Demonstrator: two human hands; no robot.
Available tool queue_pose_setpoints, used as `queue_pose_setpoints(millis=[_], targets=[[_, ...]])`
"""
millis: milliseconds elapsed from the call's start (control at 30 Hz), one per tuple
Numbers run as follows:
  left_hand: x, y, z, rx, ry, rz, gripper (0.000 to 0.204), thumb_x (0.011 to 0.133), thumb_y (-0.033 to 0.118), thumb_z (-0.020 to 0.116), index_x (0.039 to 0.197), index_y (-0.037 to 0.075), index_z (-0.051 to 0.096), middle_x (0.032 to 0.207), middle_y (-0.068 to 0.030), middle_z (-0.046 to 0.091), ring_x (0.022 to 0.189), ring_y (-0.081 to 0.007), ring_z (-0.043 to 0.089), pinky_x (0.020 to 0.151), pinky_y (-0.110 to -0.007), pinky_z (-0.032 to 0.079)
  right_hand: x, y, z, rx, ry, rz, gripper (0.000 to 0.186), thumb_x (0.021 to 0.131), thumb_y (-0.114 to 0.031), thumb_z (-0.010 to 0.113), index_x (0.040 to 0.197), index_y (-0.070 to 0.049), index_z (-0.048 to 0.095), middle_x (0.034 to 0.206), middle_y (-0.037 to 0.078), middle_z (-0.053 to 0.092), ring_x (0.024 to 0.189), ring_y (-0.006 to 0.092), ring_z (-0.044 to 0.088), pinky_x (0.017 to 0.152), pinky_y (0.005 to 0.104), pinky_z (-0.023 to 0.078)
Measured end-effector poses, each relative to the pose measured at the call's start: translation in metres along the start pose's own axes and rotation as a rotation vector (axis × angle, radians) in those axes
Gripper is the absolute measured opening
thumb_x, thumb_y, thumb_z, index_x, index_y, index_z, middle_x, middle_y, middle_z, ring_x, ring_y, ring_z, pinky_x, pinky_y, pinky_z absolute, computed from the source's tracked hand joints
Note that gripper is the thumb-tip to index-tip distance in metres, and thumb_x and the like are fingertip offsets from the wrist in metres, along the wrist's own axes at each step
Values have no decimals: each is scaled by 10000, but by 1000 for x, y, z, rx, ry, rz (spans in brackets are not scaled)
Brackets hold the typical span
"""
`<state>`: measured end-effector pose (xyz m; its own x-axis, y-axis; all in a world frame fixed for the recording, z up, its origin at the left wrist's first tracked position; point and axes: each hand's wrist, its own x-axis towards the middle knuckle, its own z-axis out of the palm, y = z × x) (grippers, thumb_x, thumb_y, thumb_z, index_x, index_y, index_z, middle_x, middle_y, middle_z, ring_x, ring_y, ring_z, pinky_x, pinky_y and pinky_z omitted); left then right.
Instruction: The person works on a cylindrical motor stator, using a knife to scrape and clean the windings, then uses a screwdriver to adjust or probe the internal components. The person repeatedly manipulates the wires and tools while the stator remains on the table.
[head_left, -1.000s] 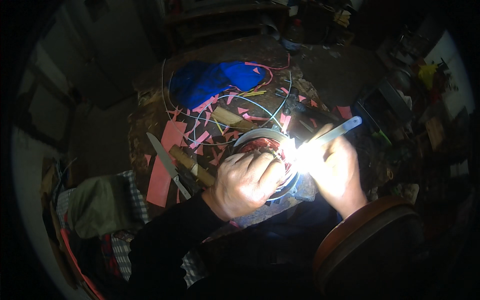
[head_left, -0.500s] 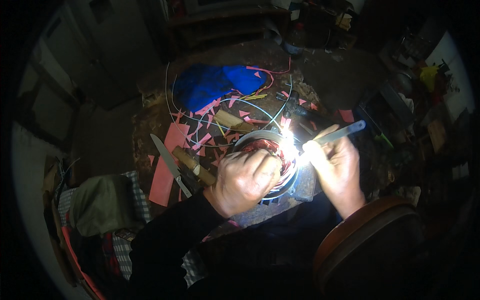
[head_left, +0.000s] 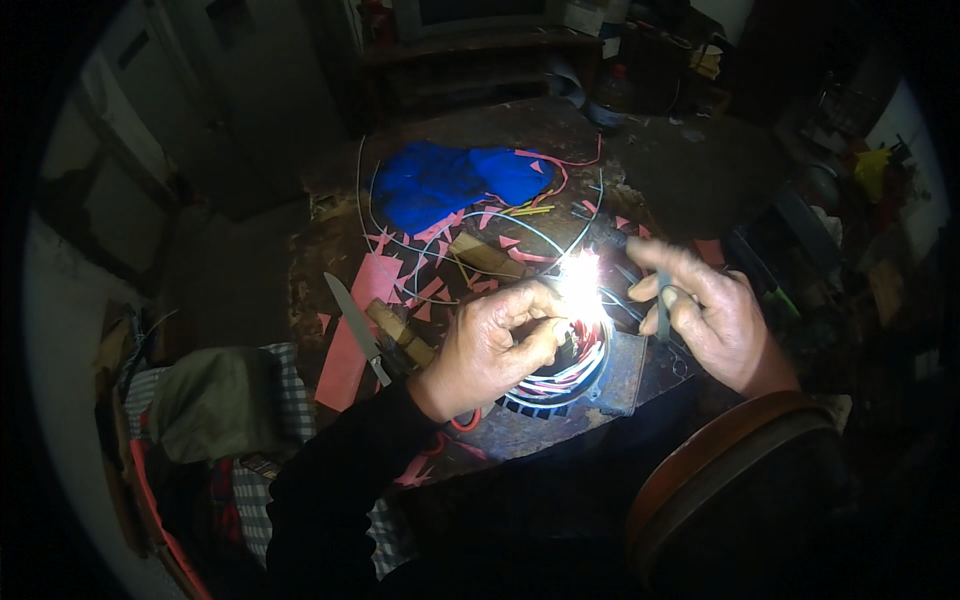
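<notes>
Nearest, an orange-red loop-shaped handle (head_left: 466, 420) lies beside the left wrist, where the sleeve could snag it. The left hand (head_left: 500, 345) bends over a round, dark metal housing (head_left: 604, 374) on the worn brown tabletop (head_left: 335, 250), thumb and fingertips drawn close together; whether they pinch anything cannot be told. The right hand (head_left: 720, 322), just right of the housing, grips a flat, grey, strip-shaped tool (head_left: 663, 308); a slip inward could nick the red and white wire (head_left: 590, 358) inside, or the left fingertips, and the white glare makes that likelier by hiding detail. To the left, a long steel-bladed knife (head_left: 352, 312) lies bare; a sideways elbow swing could knock it. Farther off, thin white looped cables (head_left: 512, 216), if tugged, could drag small pink paper-like scraps (head_left: 508, 242) about
</notes>
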<state>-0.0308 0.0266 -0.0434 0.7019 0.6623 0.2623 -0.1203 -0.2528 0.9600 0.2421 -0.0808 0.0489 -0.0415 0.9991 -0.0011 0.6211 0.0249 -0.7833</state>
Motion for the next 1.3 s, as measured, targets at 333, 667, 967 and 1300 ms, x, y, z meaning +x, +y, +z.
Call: queue_pose_setpoints(millis=[333,667,967,1300], targets=[[1,-4,-8,-181,-104,-58,136,1045,-88,713,1150,-1,718,1013,-32,749,859,-80,751,775,-256,631,42,11,34,-318,-120,-597,178,1017,-113,696,1168,-21,713,1038,164,740,985,391,730,933,487,597],[3,-9,-9,82,-149,44,97,1017,-63,757,1061,20,731,927,13,709,778,-28,641,698,-225,515,43,16,34,-216,-151,-562,125,948,-144,785,977,-30,743,879,135,682,806,351,698,743,464,568],[5,-7,-6,-93,-128,-33,115,1007,-73,754,1047,31,726,883,42,671,776,-10,600,681,-228,482,46,12,34,-509,-10,-778,211,909,-267,836,956,-84,742,930,56,616,912,241,608,835,398,517],[4,-6,-7,-177,-110,-46,112,1014,-76,742,1045,26,710,900,47,668,802,-13,610,714,-223,496,46,4,26,-717,174,-972,155,836,-208,799,943,-111,742,931,26,623,910,223,610,843,376,505]])
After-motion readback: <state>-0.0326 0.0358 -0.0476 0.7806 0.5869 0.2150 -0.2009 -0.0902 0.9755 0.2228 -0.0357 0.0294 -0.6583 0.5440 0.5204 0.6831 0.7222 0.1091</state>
